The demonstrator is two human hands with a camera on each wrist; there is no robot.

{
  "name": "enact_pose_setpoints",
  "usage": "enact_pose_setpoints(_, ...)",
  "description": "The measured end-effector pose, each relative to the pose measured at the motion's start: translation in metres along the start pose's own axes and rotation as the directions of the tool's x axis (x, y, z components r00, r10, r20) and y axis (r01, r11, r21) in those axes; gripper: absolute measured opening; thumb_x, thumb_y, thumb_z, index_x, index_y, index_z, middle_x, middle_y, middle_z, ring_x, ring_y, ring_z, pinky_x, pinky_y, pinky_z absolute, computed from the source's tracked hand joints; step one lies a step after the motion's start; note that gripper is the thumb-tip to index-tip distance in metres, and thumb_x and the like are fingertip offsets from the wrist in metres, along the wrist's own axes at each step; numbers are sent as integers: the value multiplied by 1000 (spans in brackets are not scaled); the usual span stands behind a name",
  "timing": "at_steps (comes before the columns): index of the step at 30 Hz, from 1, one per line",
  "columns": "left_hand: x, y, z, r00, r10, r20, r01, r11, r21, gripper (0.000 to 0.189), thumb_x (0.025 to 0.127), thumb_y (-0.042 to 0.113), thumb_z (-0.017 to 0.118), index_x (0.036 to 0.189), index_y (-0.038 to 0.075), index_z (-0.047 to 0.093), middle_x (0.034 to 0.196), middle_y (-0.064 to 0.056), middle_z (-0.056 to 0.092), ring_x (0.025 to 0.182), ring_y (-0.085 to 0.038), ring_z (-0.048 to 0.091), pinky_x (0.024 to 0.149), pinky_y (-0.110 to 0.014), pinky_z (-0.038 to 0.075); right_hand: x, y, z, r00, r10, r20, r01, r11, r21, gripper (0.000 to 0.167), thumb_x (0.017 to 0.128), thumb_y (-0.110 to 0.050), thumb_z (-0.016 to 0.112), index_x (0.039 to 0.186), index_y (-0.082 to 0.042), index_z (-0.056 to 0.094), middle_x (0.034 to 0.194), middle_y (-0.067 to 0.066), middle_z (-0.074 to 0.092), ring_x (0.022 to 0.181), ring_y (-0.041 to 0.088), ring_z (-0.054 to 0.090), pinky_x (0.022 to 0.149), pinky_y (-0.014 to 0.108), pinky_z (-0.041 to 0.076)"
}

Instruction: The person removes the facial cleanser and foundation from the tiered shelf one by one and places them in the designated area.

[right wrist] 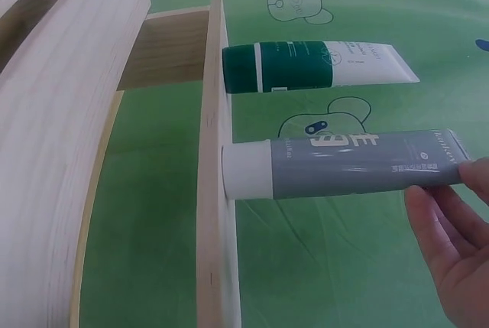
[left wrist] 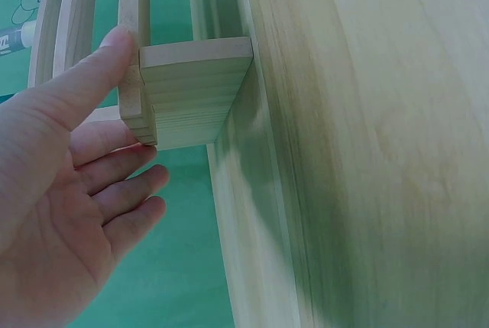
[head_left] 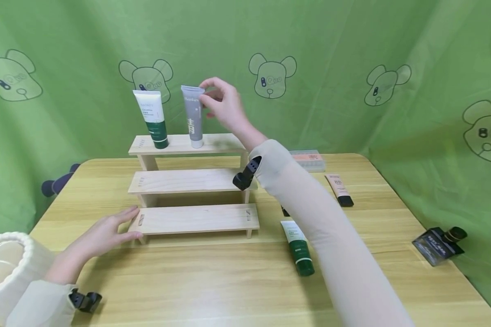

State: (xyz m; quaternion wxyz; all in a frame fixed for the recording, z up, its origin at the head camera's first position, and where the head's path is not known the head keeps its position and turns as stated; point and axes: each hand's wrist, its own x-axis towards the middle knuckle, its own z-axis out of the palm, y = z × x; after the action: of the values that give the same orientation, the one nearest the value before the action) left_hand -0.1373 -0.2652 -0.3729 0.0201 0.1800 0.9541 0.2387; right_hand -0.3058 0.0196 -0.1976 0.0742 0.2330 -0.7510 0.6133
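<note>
My right hand [head_left: 226,103] pinches the top crimped end of a grey tube [head_left: 194,116] between thumb and fingers. The tube's white cap stands on the top tier of a three-tier wooden shelf [head_left: 196,220]. Left of it on that tier, a white and green tube [head_left: 151,118] stands upright on its cap, apart from the grey one. At the left end of the lowest tier, my left hand [head_left: 110,231] holds the board, thumb at the front edge and index finger at its end; the left wrist view shows the other fingers [left wrist: 134,225] free of the wood.
Right of the shelf lie another white and green tube [head_left: 298,250], a pink tube with black cap [head_left: 339,190] and a clear box [head_left: 308,160]. A dark bottle [head_left: 435,245] lies near the right table edge. A white fluffy basket [head_left: 12,268] stands at left.
</note>
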Motion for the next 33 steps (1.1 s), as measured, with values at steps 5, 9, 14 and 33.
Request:
enact_pose_setpoints(5,1,0,0,1000,-2,8,2,1000,-9,77,83,42,65,132,-11,39,136,-31,35,120,-50,35,98,-59,29,-5,0,-4,1000,-14,-20,15,999,32,17,88,-1,60,104,-2,57,98,14,65,82,23,63,65,32,55)
enact_pose_setpoints(9,1,0,-1,1000,-5,10,5,1000,-12,76,83,42,65,133,-10,39,136,-31,34,120,-50,35,98,-59,29,-10,0,-7,999,-15,-33,17,998,59,15,87,1,60,102,-1,57,97,15,65,82,24,63,68,30,55)
enact_pose_setpoints(14,1,0,-1,1000,-7,13,7,1000,-13,77,83,42,64,133,-10,39,136,-30,34,120,-50,34,98,-59,28,-18,-1,-16,999,-11,-49,16,995,95,14,87,3,60,100,-1,57,96,16,65,83,25,63,71,30,55)
enact_pose_setpoints(33,0,-1,0,1000,-2,6,2,1000,-8,76,83,41,65,132,-11,39,136,-31,35,120,-49,35,98,-59,29,-65,5,-82,997,-22,-76,30,994,102,14,86,4,60,97,-5,58,94,18,63,81,29,62,75,36,54)
